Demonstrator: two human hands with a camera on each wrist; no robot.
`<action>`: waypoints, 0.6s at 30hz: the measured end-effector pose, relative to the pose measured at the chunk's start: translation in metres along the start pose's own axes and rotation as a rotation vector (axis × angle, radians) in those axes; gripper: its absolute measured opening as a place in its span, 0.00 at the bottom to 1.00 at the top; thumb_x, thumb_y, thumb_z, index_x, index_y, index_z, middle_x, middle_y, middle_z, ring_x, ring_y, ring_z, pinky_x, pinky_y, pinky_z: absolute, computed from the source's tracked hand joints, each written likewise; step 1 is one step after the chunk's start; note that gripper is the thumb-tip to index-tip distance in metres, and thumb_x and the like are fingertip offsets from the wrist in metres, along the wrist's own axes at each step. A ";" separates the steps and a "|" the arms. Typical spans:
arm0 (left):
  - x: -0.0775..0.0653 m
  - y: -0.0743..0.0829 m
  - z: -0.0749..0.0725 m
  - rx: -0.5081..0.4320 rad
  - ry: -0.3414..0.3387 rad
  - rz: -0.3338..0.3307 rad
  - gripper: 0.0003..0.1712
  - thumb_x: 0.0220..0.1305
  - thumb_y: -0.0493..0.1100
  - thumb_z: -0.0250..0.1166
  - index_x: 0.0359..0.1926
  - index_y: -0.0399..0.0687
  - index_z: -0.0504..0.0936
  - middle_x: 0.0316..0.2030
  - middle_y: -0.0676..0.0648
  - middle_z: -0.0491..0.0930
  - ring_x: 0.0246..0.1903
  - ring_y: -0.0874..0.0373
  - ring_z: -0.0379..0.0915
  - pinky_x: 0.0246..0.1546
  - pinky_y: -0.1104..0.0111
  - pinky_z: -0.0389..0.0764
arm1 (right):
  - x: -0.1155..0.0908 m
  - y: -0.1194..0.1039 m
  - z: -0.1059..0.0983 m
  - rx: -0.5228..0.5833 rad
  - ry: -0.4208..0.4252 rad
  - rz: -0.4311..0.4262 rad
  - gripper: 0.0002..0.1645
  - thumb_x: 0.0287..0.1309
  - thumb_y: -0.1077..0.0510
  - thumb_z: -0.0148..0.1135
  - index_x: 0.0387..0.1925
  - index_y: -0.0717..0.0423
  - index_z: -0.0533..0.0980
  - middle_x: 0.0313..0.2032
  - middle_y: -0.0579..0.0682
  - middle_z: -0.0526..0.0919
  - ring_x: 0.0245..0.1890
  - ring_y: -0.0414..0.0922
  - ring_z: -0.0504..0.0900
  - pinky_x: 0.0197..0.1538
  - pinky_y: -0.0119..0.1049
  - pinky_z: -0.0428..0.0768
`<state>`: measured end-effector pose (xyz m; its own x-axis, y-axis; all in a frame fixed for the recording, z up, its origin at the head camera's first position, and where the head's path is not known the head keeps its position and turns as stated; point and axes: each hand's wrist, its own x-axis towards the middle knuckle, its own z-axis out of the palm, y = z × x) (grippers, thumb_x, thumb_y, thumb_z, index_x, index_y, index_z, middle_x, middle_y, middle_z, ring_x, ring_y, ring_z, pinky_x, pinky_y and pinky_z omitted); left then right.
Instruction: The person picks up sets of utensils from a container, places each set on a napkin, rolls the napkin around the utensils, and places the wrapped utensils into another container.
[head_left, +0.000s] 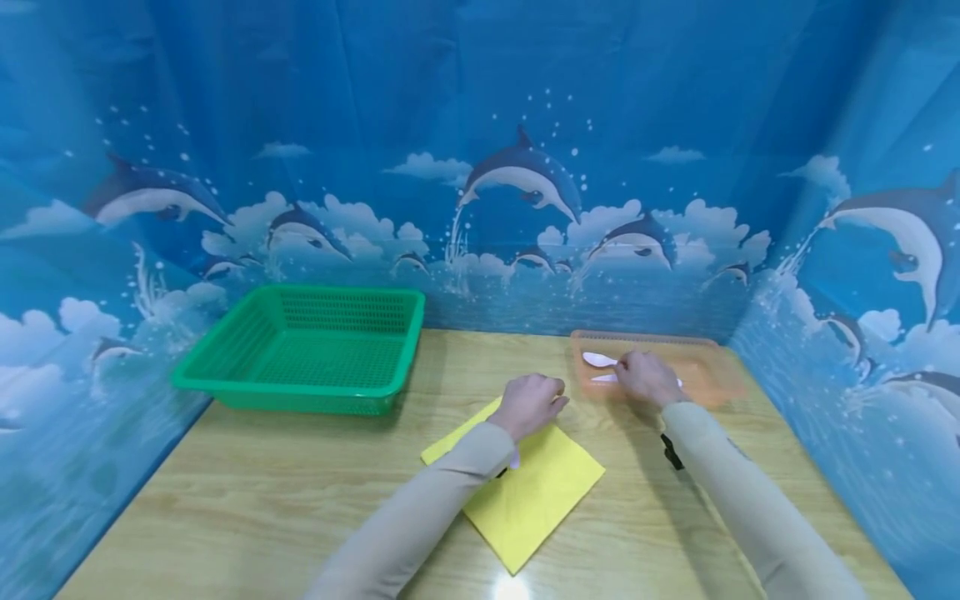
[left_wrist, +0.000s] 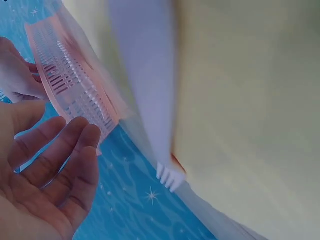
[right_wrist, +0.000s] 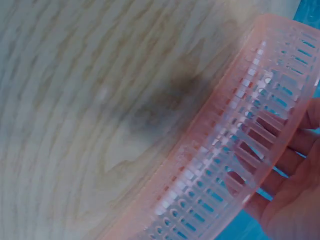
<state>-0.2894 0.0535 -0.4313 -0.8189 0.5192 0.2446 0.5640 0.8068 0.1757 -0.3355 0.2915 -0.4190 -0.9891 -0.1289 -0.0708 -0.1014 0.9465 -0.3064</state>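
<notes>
Bare desk (head_left: 459,367) is offering a lane between the green basket (head_left: 300,402) and the left hand (head_left: 528,404). A narrower gap is separating that hand from the orange tray (head_left: 645,337), whose raised rim is hemming in the right hand (head_left: 647,377).

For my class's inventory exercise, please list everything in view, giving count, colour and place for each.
Basket: 1, green, far left of the table
Tray: 1, translucent orange, far right of the table
Spoon: 1, white, in the tray
Slim utensil: 1, white, in the tray beside the spoon; type unclear
Fork: 1, pale lilac-white, over the folded sheet
Folded sheet: 1, yellow, middle of the table
Table: 1, pale wood-grain, underneath
Dolphin backdrop: blue, behind and at both sides
Dark straps: 2, black, one at each wrist
Sleeves: 2, beige, on both arms
Left hand: 1, bare, above the folded sheet
Right hand: 1, bare, at the spoon
</notes>
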 end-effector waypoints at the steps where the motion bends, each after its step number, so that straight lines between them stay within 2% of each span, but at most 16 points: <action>1: 0.002 0.002 0.001 -0.001 0.003 -0.003 0.11 0.68 0.51 0.62 0.30 0.55 0.82 0.27 0.55 0.84 0.29 0.60 0.81 0.25 0.67 0.78 | 0.001 0.000 0.001 -0.003 -0.014 0.008 0.22 0.71 0.53 0.41 0.22 0.54 0.73 0.15 0.45 0.66 0.17 0.42 0.63 0.23 0.37 0.65; 4: 0.010 0.009 0.003 -0.005 0.003 -0.008 0.09 0.69 0.49 0.61 0.33 0.54 0.82 0.28 0.54 0.84 0.31 0.59 0.82 0.27 0.66 0.79 | 0.001 0.002 0.004 -0.008 -0.060 0.014 0.23 0.73 0.50 0.38 0.24 0.54 0.72 0.17 0.49 0.69 0.18 0.44 0.66 0.26 0.39 0.67; 6: 0.014 0.014 0.004 -0.002 -0.005 -0.010 0.08 0.69 0.49 0.61 0.37 0.54 0.83 0.30 0.53 0.85 0.33 0.58 0.82 0.30 0.66 0.80 | 0.002 0.004 0.006 -0.008 -0.081 0.018 0.25 0.74 0.50 0.36 0.34 0.58 0.77 0.25 0.54 0.77 0.25 0.48 0.73 0.31 0.44 0.73; 8: 0.018 0.019 0.006 0.002 -0.012 -0.019 0.08 0.70 0.48 0.60 0.41 0.54 0.84 0.33 0.52 0.86 0.36 0.58 0.83 0.31 0.65 0.81 | 0.002 0.005 0.006 -0.010 -0.106 0.016 0.28 0.74 0.49 0.34 0.47 0.63 0.77 0.39 0.62 0.82 0.36 0.54 0.79 0.40 0.51 0.77; 10: 0.021 0.023 0.007 0.001 -0.019 -0.030 0.09 0.70 0.48 0.60 0.45 0.54 0.83 0.36 0.51 0.86 0.37 0.57 0.83 0.32 0.65 0.82 | 0.003 0.006 0.007 -0.016 -0.118 0.010 0.31 0.75 0.48 0.32 0.57 0.66 0.73 0.53 0.67 0.78 0.49 0.61 0.78 0.51 0.59 0.76; 12: 0.023 0.026 0.008 0.000 -0.025 -0.039 0.11 0.70 0.48 0.60 0.50 0.55 0.82 0.38 0.51 0.86 0.39 0.57 0.83 0.32 0.64 0.82 | 0.005 0.007 0.007 -0.020 -0.126 0.005 0.33 0.75 0.48 0.31 0.63 0.67 0.69 0.61 0.69 0.73 0.59 0.65 0.73 0.58 0.64 0.72; 15: 0.025 0.030 0.010 0.003 -0.042 -0.048 0.15 0.71 0.47 0.59 0.56 0.57 0.78 0.42 0.50 0.85 0.41 0.56 0.83 0.34 0.64 0.83 | 0.007 0.008 0.008 -0.023 -0.126 -0.003 0.33 0.74 0.48 0.31 0.64 0.68 0.67 0.63 0.70 0.70 0.62 0.68 0.69 0.60 0.65 0.69; 18: 0.026 0.033 0.014 0.012 -0.082 -0.059 0.17 0.71 0.45 0.57 0.60 0.57 0.72 0.45 0.49 0.82 0.42 0.54 0.81 0.36 0.64 0.83 | 0.009 0.009 0.011 -0.024 -0.110 -0.030 0.32 0.73 0.49 0.33 0.61 0.67 0.71 0.60 0.69 0.74 0.60 0.68 0.72 0.59 0.64 0.71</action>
<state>-0.2934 0.0971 -0.4328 -0.8568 0.4918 0.1550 0.5138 0.8398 0.1755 -0.3440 0.2956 -0.4324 -0.9682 -0.1872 -0.1658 -0.1342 0.9484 -0.2871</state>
